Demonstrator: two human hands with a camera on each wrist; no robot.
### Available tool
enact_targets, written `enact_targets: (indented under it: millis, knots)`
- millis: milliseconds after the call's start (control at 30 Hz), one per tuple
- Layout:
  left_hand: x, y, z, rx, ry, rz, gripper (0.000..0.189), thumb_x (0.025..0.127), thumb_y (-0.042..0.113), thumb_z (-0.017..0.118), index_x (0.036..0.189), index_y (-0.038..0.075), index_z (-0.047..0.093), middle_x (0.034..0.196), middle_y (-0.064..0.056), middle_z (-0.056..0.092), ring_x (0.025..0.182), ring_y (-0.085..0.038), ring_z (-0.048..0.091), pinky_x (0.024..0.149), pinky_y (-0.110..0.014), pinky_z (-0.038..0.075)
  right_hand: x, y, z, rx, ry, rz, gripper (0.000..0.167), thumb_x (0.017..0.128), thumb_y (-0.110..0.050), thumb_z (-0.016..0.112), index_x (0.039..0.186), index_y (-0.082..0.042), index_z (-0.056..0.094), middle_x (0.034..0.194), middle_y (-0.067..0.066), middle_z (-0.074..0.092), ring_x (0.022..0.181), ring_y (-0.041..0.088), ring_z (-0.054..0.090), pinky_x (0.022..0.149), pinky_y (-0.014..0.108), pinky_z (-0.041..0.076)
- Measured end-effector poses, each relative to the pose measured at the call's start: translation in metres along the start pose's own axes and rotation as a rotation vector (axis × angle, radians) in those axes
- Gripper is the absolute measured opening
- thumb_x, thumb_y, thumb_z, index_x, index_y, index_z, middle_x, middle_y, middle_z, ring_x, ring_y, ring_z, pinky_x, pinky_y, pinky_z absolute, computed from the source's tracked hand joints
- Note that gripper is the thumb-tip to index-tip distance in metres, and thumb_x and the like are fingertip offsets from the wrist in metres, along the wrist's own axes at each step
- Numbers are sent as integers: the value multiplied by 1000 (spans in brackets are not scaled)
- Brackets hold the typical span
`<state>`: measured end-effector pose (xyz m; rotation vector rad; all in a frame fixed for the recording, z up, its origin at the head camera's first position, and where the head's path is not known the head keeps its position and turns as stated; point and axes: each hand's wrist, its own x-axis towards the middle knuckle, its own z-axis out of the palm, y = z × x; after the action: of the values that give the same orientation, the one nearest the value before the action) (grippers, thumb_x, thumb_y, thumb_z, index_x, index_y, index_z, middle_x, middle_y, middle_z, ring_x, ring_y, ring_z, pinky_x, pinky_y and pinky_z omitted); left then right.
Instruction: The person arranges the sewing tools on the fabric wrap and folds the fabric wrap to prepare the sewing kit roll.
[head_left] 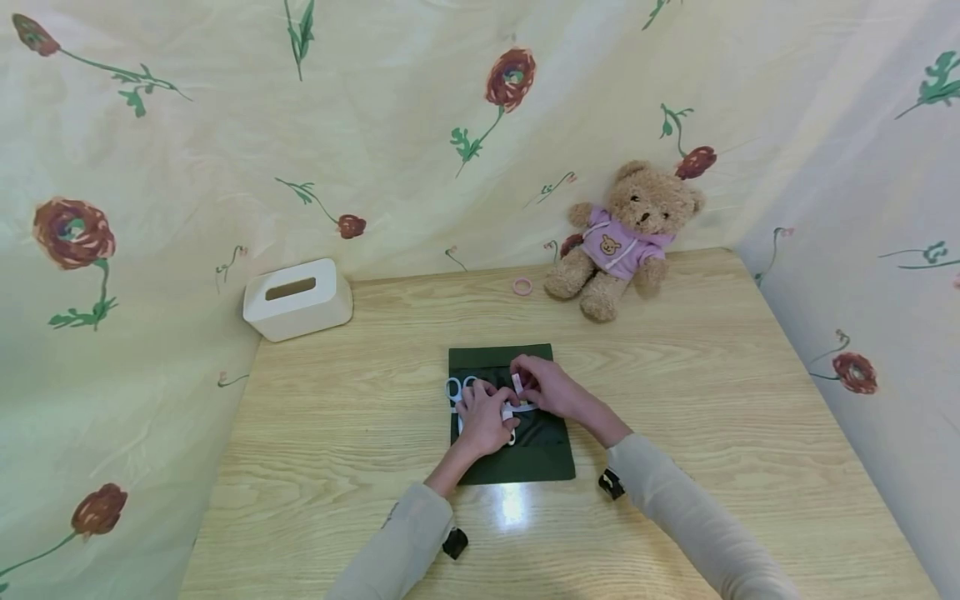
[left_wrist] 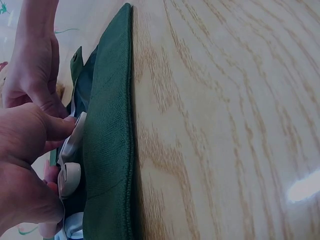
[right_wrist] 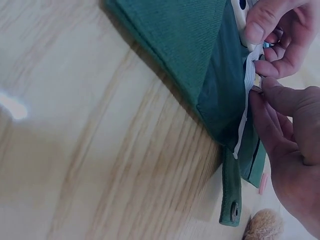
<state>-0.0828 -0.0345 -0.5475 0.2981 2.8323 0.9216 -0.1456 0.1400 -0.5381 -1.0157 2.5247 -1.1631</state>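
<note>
A dark green fabric tool roll [head_left: 517, 472] lies unfolded on the table, a white elastic band [right_wrist: 243, 122] running across its inside. Light blue scissors [head_left: 447, 389] are tucked at its left side. My left hand [head_left: 485, 423] is over the middle of the roll, thumb and fingers pinching a white handle [left_wrist: 75, 137] at the band. A second white handle [left_wrist: 70, 179] sits beside it. Close by on the right, my right hand [head_left: 553, 387] pinches a small slim piece with a white end [head_left: 517, 383] against the band; its lower part is hidden by fingers.
A teddy bear [head_left: 618, 242] in a purple top sits at the back right, with a pink ring [head_left: 522, 287] to its left. A white tissue box [head_left: 300, 312] stands at the back left. From the roll's edge sticks out a green snap strap [right_wrist: 230, 192].
</note>
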Motion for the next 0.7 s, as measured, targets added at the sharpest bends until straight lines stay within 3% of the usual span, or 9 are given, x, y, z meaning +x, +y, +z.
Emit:
enact_targets:
  millis: [433, 700]
  knots:
    - [1, 0, 0, 11, -11, -6, 18, 87, 17, 78, 97, 21, 63, 107, -9, 37, 106, -36, 31, 84, -51, 26, 0, 4, -5, 17, -12, 63, 26, 92, 4, 66, 116, 3, 57, 87, 4, 61, 76, 16, 59, 68, 34, 50]
    - [0, 0, 0, 17, -3, -1, 19, 86, 17, 79, 97, 21, 64, 107, -8, 38, 106, -35, 32, 84, -51, 27, 1, 6, -4, 10, -16, 61, 23, 93, 2, 65, 114, 2, 56, 86, 2, 61, 73, 13, 58, 67, 31, 49]
